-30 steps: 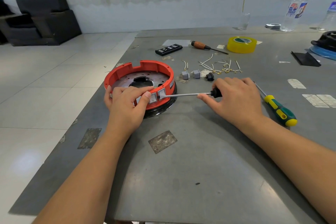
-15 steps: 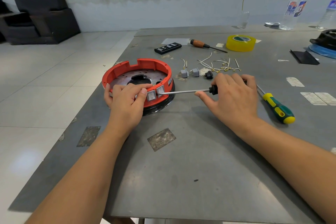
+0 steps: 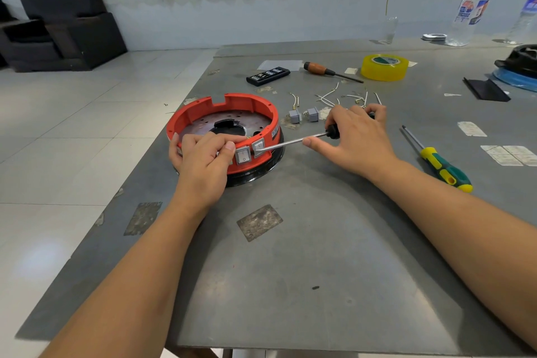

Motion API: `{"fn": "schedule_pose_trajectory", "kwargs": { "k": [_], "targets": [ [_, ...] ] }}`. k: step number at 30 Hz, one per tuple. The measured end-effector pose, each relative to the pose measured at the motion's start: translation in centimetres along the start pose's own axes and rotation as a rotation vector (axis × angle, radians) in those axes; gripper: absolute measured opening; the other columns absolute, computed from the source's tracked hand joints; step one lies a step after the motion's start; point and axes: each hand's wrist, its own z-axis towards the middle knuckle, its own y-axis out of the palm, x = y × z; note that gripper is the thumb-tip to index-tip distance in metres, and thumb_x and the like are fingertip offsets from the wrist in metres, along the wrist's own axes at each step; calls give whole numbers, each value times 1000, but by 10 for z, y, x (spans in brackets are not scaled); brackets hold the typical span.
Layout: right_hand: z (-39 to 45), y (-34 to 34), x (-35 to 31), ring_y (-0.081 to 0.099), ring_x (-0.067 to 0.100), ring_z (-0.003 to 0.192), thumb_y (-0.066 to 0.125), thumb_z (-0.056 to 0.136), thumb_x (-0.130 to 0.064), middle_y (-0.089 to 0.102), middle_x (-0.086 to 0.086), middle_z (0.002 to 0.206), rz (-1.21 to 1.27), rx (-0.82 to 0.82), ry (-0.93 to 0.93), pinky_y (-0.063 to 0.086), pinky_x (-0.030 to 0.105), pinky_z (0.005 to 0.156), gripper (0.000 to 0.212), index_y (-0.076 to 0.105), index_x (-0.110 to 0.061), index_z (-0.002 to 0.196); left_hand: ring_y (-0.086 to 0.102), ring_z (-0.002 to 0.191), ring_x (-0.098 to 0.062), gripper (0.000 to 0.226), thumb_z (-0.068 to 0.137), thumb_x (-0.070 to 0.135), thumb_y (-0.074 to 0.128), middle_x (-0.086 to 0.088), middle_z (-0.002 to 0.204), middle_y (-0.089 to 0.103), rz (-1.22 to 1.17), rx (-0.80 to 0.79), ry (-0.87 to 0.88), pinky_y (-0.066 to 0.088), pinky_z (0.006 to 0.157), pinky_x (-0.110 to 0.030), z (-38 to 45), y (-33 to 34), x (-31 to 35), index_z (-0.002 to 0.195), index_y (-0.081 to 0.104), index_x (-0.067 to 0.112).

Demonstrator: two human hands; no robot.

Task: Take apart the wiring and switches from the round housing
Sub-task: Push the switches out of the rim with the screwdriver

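Round housing, a red ring on a black base, sits near the left edge of the grey table. The left hand rests over its near rim, fingers curled round the wall beside two grey rocker switches set in the front. The right hand grips a black-handled screwdriver, index finger stretched along the shaft; its tip is at the right-hand switch. Just right lies a green-and-yellow screwdriver. Behind the hand, two loose grey switches and short white wires lie on the table. Farther back are a black remote, a wooden-handled screwdriver, a yellow tape roll and a clear bottle.
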Motion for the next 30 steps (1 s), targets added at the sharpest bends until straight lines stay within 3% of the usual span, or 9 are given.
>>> {"fn": "schedule_pose_trajectory", "kwargs": {
  "k": [2, 5, 9, 13, 19, 23, 30],
  "targets": [
    [7, 3, 3, 48, 16, 82, 30, 81, -92, 51, -10, 77, 30, -26, -22, 26, 42, 93, 66, 48, -28, 86, 18, 111, 35, 35, 100, 39, 35, 31, 98, 48, -13, -1, 0, -14, 116, -25, 0, -1, 1, 109, 67, 48],
    [16, 8, 6, 46, 14, 82, 33, 82, -90, 47, -15, 77, 79, -59, -63, 22, 39, 91, 62, 47, -29, 87, 25, 110, 20, 35, 100, 40, 35, 29, 98, 49, -17, -12, 1, -14, 116, -24, 1, -2, 1, 110, 66, 50],
    [25, 15, 8, 45, 14, 83, 36, 82, -89, 43, -18, 77, 145, -90, -98, 20, 35, 90, 61, 46, -30, 88, 23, 111, 32, 32, 100, 40, 37, 31, 98, 48, -12, -4, 25, -14, 118, -28, 1, -2, 1, 115, 61, 56],
    [31, 21, 10, 47, 14, 84, 35, 81, -91, 45, -18, 78, 179, -103, -116, 24, 39, 95, 62, 46, -30, 88, 30, 113, 9, 28, 101, 41, 38, 33, 96, 50, 11, 6, 48, -11, 118, -27, 2, -2, -1, 108, 61, 56],
    [31, 26, 10, 49, 15, 85, 30, 80, -93, 50, -13, 82, 191, -110, -123, 26, 40, 96, 66, 46, -30, 89, 30, 115, 5, 27, 101, 45, 37, 28, 97, 56, 16, -2, 69, -10, 120, -28, 2, -2, -3, 107, 61, 56],
    [25, 21, 10, 49, 15, 85, 29, 80, -92, 48, -13, 80, 179, -105, -104, 25, 39, 96, 66, 47, -29, 89, 31, 119, 5, 20, 97, 52, 46, 34, 101, 55, 21, -7, 83, -8, 122, -33, -1, -3, -4, 109, 62, 57],
    [-5, 2, 5, 48, 15, 76, 31, 84, -91, 46, -15, 72, 16, 20, 3, 31, 43, 92, 65, 48, -29, 80, 32, 122, 3, 22, 97, 53, 49, 32, 102, 56, 22, 5, 84, -8, 125, -38, -2, -2, -4, 112, 65, 53]
  ]
}}
